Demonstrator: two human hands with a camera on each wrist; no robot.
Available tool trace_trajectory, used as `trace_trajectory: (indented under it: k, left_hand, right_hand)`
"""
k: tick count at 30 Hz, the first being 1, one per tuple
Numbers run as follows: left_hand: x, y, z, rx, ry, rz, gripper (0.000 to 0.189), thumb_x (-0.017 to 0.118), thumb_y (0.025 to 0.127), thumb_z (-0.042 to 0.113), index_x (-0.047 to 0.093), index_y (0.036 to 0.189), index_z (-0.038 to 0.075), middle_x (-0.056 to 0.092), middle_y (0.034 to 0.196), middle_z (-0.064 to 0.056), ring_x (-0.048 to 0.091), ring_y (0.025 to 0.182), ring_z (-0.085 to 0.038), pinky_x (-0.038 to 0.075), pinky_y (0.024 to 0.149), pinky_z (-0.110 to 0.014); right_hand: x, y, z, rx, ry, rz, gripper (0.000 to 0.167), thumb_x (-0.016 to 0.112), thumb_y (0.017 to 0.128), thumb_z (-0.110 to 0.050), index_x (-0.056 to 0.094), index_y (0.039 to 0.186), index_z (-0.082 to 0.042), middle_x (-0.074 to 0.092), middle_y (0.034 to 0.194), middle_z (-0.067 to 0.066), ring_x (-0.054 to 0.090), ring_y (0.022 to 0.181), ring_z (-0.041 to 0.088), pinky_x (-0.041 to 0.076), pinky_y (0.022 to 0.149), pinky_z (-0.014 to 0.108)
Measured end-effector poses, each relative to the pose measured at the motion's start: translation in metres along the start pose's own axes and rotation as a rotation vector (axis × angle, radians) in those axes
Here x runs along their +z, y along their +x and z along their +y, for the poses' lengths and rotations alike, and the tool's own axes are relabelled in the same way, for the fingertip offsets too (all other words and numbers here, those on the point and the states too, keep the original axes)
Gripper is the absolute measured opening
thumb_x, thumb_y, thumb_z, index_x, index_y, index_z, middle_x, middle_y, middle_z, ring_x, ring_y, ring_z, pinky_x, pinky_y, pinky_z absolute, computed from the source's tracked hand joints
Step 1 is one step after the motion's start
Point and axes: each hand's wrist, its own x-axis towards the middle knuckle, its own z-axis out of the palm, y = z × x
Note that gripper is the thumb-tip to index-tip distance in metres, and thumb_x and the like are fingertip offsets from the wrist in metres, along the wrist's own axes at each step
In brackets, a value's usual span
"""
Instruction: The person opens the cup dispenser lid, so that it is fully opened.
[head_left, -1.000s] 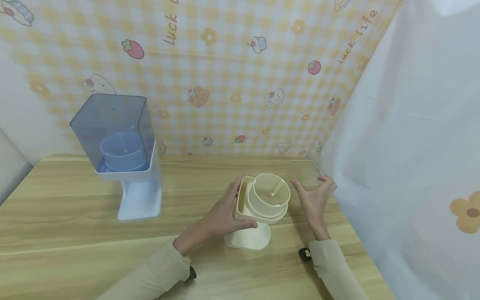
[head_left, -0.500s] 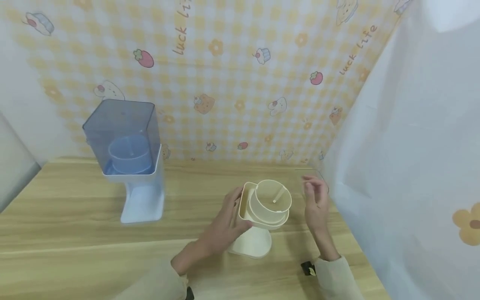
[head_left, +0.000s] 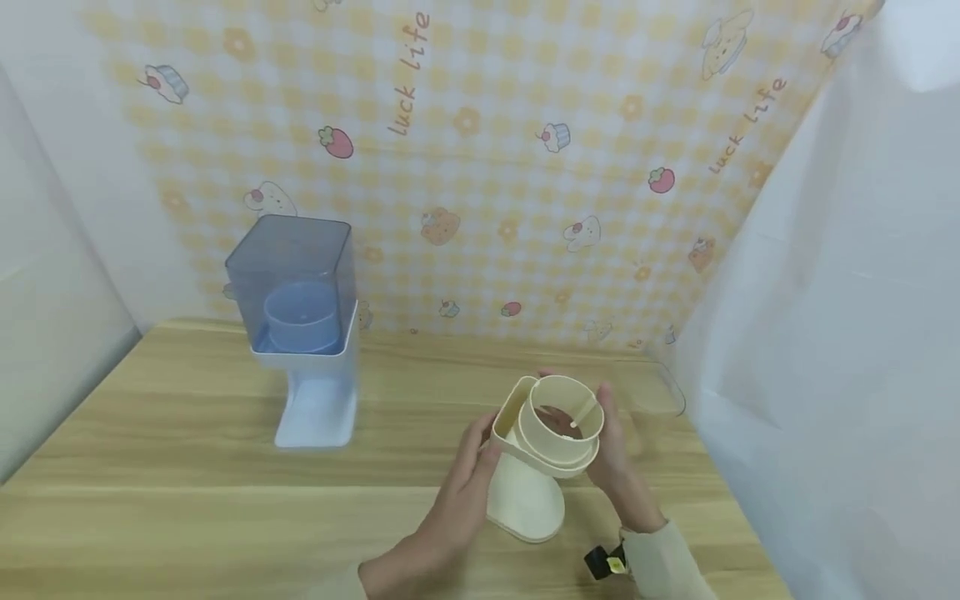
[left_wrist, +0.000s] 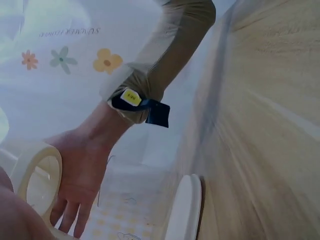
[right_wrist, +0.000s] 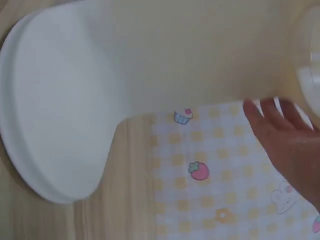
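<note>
A cream plastic dispenser stand (head_left: pixel 525 492) sits on the table right of centre, tilted slightly in the view. Its open tray carries a round cup (head_left: pixel 561 450) with a small inner bar. My left hand (head_left: pixel 457 500) grips the tray's left side, thumb on the front. Under the cup, skin shows through its floor opening, where my right hand (head_left: pixel 611 450) reaches beneath from the right. That hand's fingers look straight beside the round outlet (left_wrist: pixel 47 175) in the left wrist view. In the right wrist view, fingers (right_wrist: pixel 265 120) appear near the stand's column, partly cut off.
At the left stands a similar white-and-blue dispenser (head_left: pixel 318 408) under a smoky translucent cover (head_left: pixel 300 250). A clear plastic piece (head_left: pixel 652 387) lies behind my right hand. A patterned cloth (head_left: pixel 487 192) hangs behind the wooden table (head_left: pixel 225 492), and white sheeting (head_left: pixel 825 333) is on the right.
My right hand has moved left, from apart beside the stand to beneath its cup. My left hand stays on the tray. The head view has shifted left, and the stand has turned slightly.
</note>
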Motion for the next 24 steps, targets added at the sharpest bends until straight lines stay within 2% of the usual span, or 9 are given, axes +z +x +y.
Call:
trace_trajectory:
  k: [3, 5, 6, 9, 11, 13, 16, 19, 24]
  left_hand:
    - [-0.004, 0.018, -0.005, -0.022, -0.005, 0.035, 0.05, 0.019, 0.111, 0.039, 0.017, 0.158, 0.022, 0.023, 0.163, -0.004, 0.019, 0.153, -0.031, 0.017, 0.121, -0.061]
    - [-0.008, 0.032, -0.008, -0.031, 0.0, 0.06, 0.052, 0.018, 0.11, 0.042, 0.018, 0.158, 0.021, 0.025, 0.164, -0.004, 0.016, 0.154, -0.029, 0.014, 0.122, -0.058]
    - [-0.009, 0.039, -0.009, -0.039, 0.0, 0.071, 0.052, 0.019, 0.11, 0.043, 0.02, 0.158, 0.022, 0.028, 0.162, -0.004, 0.018, 0.154, -0.027, 0.014, 0.123, -0.057]
    - [-0.014, 0.061, -0.012, -0.05, 0.012, 0.094, 0.05, 0.018, 0.11, 0.042, 0.025, 0.155, 0.021, 0.041, 0.152, -0.007, 0.034, 0.146, -0.03, 0.025, 0.12, -0.058]
    - [-0.018, 0.078, -0.014, -0.056, 0.03, 0.111, 0.048, 0.017, 0.11, 0.042, 0.031, 0.15, 0.019, 0.049, 0.137, -0.008, 0.045, 0.133, -0.027, 0.034, 0.115, -0.055]
    - [-0.021, 0.095, -0.016, -0.062, 0.05, 0.134, 0.046, 0.016, 0.11, 0.041, 0.037, 0.144, 0.018, 0.053, 0.121, -0.009, 0.053, 0.114, -0.023, 0.045, 0.105, -0.052]
    - [-0.025, 0.118, -0.021, -0.086, 0.059, 0.173, 0.045, 0.017, 0.11, 0.043, 0.042, 0.139, 0.017, 0.055, 0.113, -0.007, 0.055, 0.104, -0.019, 0.05, 0.097, -0.046]
    - [-0.024, 0.133, -0.026, -0.122, 0.038, 0.188, 0.046, 0.02, 0.109, 0.045, 0.043, 0.14, 0.02, 0.057, 0.119, -0.007, 0.057, 0.108, -0.021, 0.05, 0.099, -0.049]
    - [-0.019, 0.148, -0.029, -0.137, 0.039, 0.179, 0.049, 0.02, 0.109, 0.047, 0.045, 0.14, 0.018, 0.056, 0.128, -0.008, 0.051, 0.123, -0.025, 0.039, 0.11, -0.054]
  right_hand:
    - [0.004, -0.002, 0.004, 0.003, -0.144, 0.197, 0.066, 0.007, 0.104, -0.057, 0.058, 0.125, -0.022, 0.067, 0.116, -0.007, 0.066, 0.112, 0.013, 0.05, 0.1, 0.024]
    - [0.007, -0.001, 0.007, 0.017, -0.193, 0.335, 0.063, 0.011, 0.104, -0.059, 0.058, 0.122, -0.021, 0.066, 0.111, -0.008, 0.066, 0.107, 0.013, 0.05, 0.098, 0.024]
    - [0.008, 0.001, 0.008, 0.026, -0.213, 0.389, 0.063, 0.011, 0.104, -0.059, 0.056, 0.124, -0.02, 0.065, 0.112, -0.009, 0.065, 0.11, 0.012, 0.048, 0.101, 0.025]
    - [0.012, 0.008, 0.013, 0.034, -0.241, 0.503, 0.071, 0.01, 0.104, -0.06, 0.047, 0.138, -0.01, 0.058, 0.125, -0.008, 0.056, 0.123, 0.012, 0.036, 0.116, 0.033]
    - [0.013, 0.015, 0.016, 0.011, -0.273, 0.542, 0.075, 0.011, 0.104, -0.059, 0.04, 0.144, -0.002, 0.053, 0.135, 0.001, 0.049, 0.132, 0.016, 0.028, 0.122, 0.041]
    - [0.012, 0.023, 0.019, -0.008, -0.321, 0.559, 0.076, 0.012, 0.105, -0.057, 0.032, 0.149, 0.002, 0.044, 0.144, 0.01, 0.039, 0.141, 0.023, 0.021, 0.123, 0.05]
    - [0.008, 0.033, 0.022, -0.023, -0.385, 0.578, 0.073, 0.016, 0.106, -0.055, 0.026, 0.152, 0.001, 0.033, 0.152, 0.021, 0.027, 0.147, 0.035, 0.017, 0.122, 0.058]
    - [0.001, 0.041, 0.024, -0.009, -0.393, 0.606, 0.071, 0.016, 0.106, -0.055, 0.023, 0.155, -0.004, 0.033, 0.153, 0.019, 0.027, 0.146, 0.036, 0.017, 0.122, 0.058]
    - [-0.013, 0.047, 0.023, -0.042, -0.361, 0.656, 0.067, 0.018, 0.105, -0.056, 0.03, 0.15, -0.007, 0.042, 0.133, 0.011, 0.039, 0.13, 0.029, 0.026, 0.117, 0.049]
